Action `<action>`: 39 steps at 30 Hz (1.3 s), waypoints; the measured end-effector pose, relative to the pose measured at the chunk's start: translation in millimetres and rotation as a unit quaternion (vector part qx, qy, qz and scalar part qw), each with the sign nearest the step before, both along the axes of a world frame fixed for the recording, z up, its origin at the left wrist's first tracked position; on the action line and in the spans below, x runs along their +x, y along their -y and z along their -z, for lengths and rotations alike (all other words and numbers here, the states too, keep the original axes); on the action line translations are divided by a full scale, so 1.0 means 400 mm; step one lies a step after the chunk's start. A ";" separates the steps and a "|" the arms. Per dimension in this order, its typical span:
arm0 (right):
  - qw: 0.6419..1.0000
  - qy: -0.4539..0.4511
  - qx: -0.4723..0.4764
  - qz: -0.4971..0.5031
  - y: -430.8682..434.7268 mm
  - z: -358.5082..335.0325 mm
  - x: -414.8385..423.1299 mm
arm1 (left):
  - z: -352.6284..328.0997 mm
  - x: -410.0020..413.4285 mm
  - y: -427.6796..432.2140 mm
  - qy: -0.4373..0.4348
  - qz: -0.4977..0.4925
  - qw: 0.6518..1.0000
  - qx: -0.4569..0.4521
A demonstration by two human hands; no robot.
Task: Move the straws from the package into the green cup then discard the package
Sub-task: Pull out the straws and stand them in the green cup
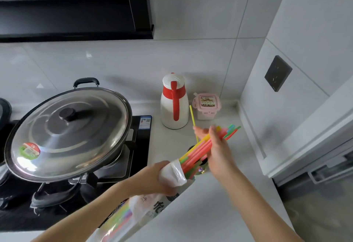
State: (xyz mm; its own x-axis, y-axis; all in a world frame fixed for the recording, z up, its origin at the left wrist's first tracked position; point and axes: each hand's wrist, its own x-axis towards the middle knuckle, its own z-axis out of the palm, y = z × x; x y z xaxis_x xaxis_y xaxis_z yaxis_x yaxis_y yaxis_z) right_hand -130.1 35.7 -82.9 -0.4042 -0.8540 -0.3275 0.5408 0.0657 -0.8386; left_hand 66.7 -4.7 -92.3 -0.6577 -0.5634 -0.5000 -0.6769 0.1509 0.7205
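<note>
Midway — straws [198, 149] between both hands

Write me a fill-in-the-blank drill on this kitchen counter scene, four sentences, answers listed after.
1. The left hand grips the plastic ____, which holds the straws.
2. The right hand closes around the far part of the ____.
3. The white jug by the wall has a ____ handle.
4. A metal ____ covers the wok on the stove.

Missing words: package; straws; red; lid
</note>
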 end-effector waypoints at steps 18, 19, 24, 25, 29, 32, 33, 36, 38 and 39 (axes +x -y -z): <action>0.978 0.076 -0.134 0.140 0.020 -0.159 -0.097 | 0.019 -0.023 -0.008 -0.006 -0.042 0.981 -0.191; 0.975 0.069 -0.142 0.154 0.020 -0.179 -0.121 | 0.020 -0.013 -0.005 -0.002 -0.052 0.980 -0.193; 0.959 0.009 -0.186 0.215 0.006 -0.270 -0.242 | 0.030 0.043 0.016 0.024 -0.105 0.973 -0.203; 0.957 -0.011 -0.190 0.221 0.006 -0.276 -0.254 | 0.032 0.050 0.019 0.031 -0.110 0.972 -0.204; 0.958 -0.090 -0.166 0.214 0.043 -0.227 -0.223 | 0.035 0.060 0.027 0.033 -0.125 0.971 -0.203; 0.962 -0.141 -0.147 0.183 0.079 -0.148 -0.171 | 0.037 0.059 0.030 0.026 -0.133 0.970 -0.202; 0.963 -0.150 -0.145 0.173 0.089 -0.123 -0.158 | 0.039 0.060 0.030 0.026 -0.134 0.970 -0.203; 0.965 -0.166 -0.145 0.141 0.114 -0.066 -0.129 | 0.045 0.067 0.032 0.024 -0.141 0.969 -0.199; 0.967 -0.174 -0.140 0.121 0.130 -0.041 -0.114 | 0.050 0.074 0.033 0.021 -0.147 0.969 -0.199; 0.968 -0.180 -0.133 0.114 0.138 -0.030 -0.108 | 0.052 0.076 0.032 0.019 -0.149 0.969 -0.198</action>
State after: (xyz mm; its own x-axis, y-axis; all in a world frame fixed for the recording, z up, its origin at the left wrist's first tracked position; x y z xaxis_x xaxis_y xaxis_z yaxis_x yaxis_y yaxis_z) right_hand -173.2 -19.3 -70.8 -0.6386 -0.7644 0.0888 0.1857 -0.2651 -0.9462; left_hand 97.3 -17.7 -113.0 -0.4214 -0.8781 -0.2267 -0.7573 0.2032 0.6207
